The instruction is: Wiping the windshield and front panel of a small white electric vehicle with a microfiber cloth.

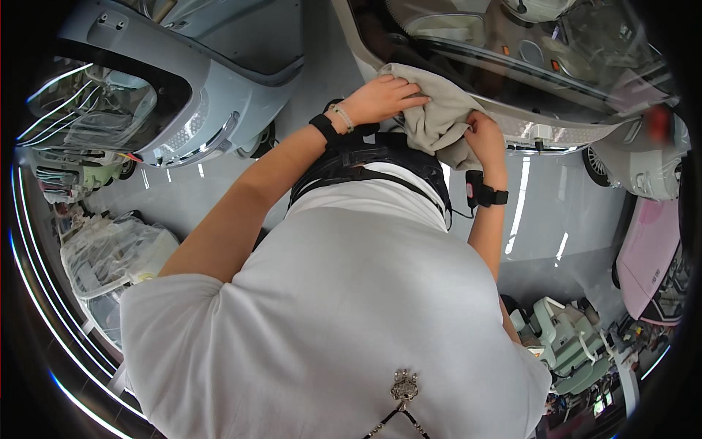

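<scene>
A beige-grey cloth (pixel 444 118) hangs in loose folds in front of my waist, against the end of a small vehicle (pixel 493 104) with a dark-edged window. My left hand (pixel 384 101) holds the cloth's upper left part, with the fingers laid over it. At the cloth's right edge, my right hand (pixel 485 137) pinches the fabric between thumb and fingers. My left wrist bears a black band and a bead bracelet. On the right wrist is a black strap with a small device (pixel 476 189).
A pale blue small vehicle (pixel 219 104) stands to the left, with an open panel. A plastic-wrapped vehicle (pixel 118 252) is behind me on the left. To the right are a pink vehicle (pixel 652 263) and a green scooter (pixel 570 335). The grey floor (pixel 537 219) is glossy.
</scene>
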Demonstrator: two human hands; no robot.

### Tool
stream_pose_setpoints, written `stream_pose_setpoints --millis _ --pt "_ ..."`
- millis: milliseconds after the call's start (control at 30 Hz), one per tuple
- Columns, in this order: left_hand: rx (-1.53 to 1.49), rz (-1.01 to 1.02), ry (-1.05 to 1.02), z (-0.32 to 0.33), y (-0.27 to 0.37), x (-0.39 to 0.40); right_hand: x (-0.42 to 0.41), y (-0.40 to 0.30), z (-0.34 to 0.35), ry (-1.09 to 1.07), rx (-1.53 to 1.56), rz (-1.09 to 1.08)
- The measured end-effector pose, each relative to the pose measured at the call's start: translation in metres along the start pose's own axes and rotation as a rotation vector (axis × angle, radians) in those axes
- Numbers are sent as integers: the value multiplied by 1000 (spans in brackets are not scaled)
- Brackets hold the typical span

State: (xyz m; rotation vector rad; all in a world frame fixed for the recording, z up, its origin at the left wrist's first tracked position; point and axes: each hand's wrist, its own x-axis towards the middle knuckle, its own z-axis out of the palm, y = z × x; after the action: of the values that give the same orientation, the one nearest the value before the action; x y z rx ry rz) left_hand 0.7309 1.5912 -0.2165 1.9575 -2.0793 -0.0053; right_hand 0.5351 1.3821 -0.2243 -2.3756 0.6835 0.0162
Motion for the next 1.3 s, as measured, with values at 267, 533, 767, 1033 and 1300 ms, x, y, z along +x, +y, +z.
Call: stream_pose_setpoints --millis 267,533,767,1033,1300 --pt "-2 17 35 4 -1 0 -2 -2 1 11 13 70" --pt "-127 35 124 -24 1 13 -3 -61 -29 -246 295 82" --pt "-124 -112 547 -125 -20 14 16 -171 -77 154 316 -83" --pt "-537 -164 821 -218 -63 4 56 -273 -83 535 88 -470" --pt "-1218 -150 314 -235 -123 -46 65 -307 -48 430 223 -185"
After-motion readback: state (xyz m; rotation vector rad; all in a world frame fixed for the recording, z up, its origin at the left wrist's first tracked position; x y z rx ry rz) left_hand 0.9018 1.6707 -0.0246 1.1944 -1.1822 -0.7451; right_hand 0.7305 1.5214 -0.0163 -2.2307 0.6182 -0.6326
